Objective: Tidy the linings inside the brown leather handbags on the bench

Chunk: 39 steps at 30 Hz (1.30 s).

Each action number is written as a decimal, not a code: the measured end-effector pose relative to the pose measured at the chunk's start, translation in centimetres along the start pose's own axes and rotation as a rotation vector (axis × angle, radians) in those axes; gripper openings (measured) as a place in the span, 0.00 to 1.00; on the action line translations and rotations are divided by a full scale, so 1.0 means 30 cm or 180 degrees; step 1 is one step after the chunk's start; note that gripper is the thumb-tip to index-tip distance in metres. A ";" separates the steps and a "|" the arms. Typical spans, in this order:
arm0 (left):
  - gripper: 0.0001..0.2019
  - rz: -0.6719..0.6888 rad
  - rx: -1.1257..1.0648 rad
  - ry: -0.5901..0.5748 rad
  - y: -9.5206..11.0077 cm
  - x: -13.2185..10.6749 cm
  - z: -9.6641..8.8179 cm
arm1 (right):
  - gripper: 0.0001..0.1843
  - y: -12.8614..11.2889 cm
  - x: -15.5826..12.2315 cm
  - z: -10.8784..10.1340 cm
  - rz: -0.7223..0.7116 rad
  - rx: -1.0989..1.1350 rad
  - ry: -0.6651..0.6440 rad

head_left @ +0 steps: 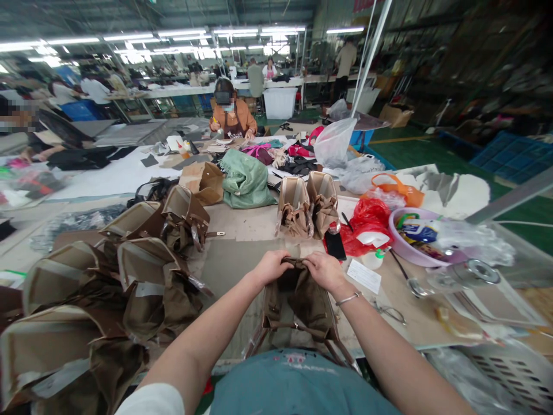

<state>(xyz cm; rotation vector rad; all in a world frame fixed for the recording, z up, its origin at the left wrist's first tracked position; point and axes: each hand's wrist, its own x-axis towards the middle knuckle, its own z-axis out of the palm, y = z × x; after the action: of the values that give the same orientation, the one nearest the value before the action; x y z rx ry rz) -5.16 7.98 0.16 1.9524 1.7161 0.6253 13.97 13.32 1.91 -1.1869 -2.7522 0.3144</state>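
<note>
A brown handbag [298, 302] with a dark fabric lining sits at the table's front edge, close against my body. At its far rim my left hand [273, 266] pinches the lining between thumb and fingers. My right hand [323, 270], with a bracelet at the wrist, grips the same rim a little to the right. Between the two hands a short stretch of folded edge shows. The bag's mouth gapes toward me, its inside dark. Straps hang down at its near side, partly hidden by my apron [298, 383].
Several unfinished bags [147, 271] crowd the left. Two more bags [294, 202] stand ahead. To the right lie a phone [335, 246], a red plastic bag [367, 225], a glue bottle [374, 259], scissors [391, 311] and a purple basin [423, 236]. A co-worker [233, 112] sits across the table.
</note>
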 end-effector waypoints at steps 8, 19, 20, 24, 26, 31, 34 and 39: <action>0.10 -0.0105 -0.0152 0.0178 0.012 -0.008 0.016 | 0.16 -0.004 -0.025 0.006 0.0084 0.0224 0.0135; 0.12 -0.0262 -0.0194 0.0272 0.029 -0.012 0.035 | 0.10 -0.070 -0.041 -0.031 -0.0690 -0.0057 0.0824; 0.12 -0.0262 -0.0185 0.0287 0.028 -0.012 0.037 | 0.10 -0.069 -0.038 -0.023 -0.0731 -0.0110 0.0840; 0.11 -0.0271 -0.0170 0.0347 0.022 -0.017 0.041 | 0.10 -0.062 -0.033 0.006 -0.0743 -0.0270 0.0908; 0.10 -0.0269 -0.0183 0.0359 0.020 -0.017 0.042 | 0.09 -0.060 -0.030 0.012 -0.0707 -0.0285 0.0913; 0.10 -0.0266 -0.0223 0.0353 0.021 -0.011 0.045 | 0.08 -0.056 -0.017 0.014 -0.0643 -0.0250 0.0860; 0.10 -0.0260 -0.0248 0.0341 0.022 -0.010 0.047 | 0.09 -0.054 -0.015 0.015 -0.0681 -0.0281 0.0905; 0.09 -0.0271 -0.0286 0.0326 0.023 -0.012 0.043 | 0.08 -0.054 -0.022 0.013 -0.0751 -0.0242 0.0967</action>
<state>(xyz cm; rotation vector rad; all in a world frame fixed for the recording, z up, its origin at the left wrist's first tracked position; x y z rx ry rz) -3.88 7.47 -0.44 1.8041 1.7897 0.7696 13.20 11.69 1.90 -0.8309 -2.6150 0.0027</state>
